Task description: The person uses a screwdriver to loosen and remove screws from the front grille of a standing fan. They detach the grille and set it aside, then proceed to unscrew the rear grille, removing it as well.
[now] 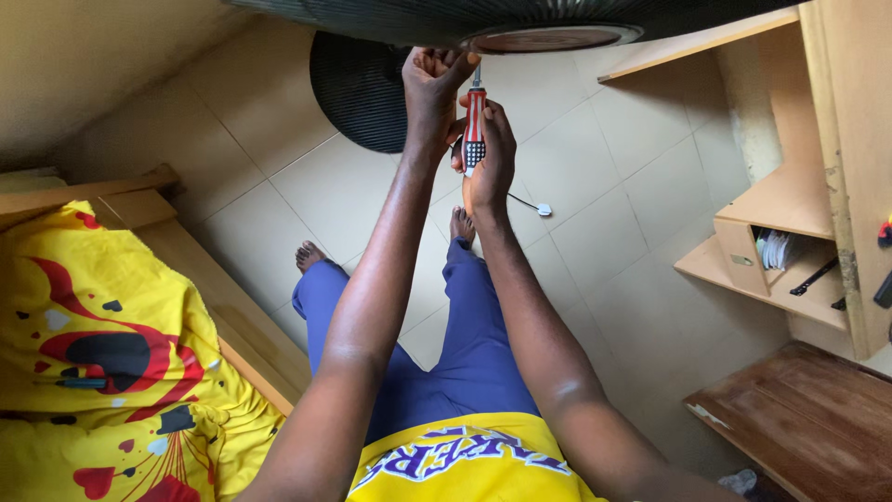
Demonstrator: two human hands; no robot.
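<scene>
I see both of my hands raised to the underside of a dark fan grille at the top of the view. My right hand has its fingers clamped around a screwdriver with a red, white and dark handle; it stands upright, tip up against the round hub of the grille. My left hand sits just beside it, fingers curled together at the shaft near the hub, touching the right hand. I cannot tell whether the left fingers grip the shaft or only steady it.

Below, a second round dark grille lies on the tiled floor, and a thin cable with a small white plug trails across the tiles. My legs in blue trousers stretch out under the arms. A bed with a yellow patterned sheet is at left, wooden shelves at right.
</scene>
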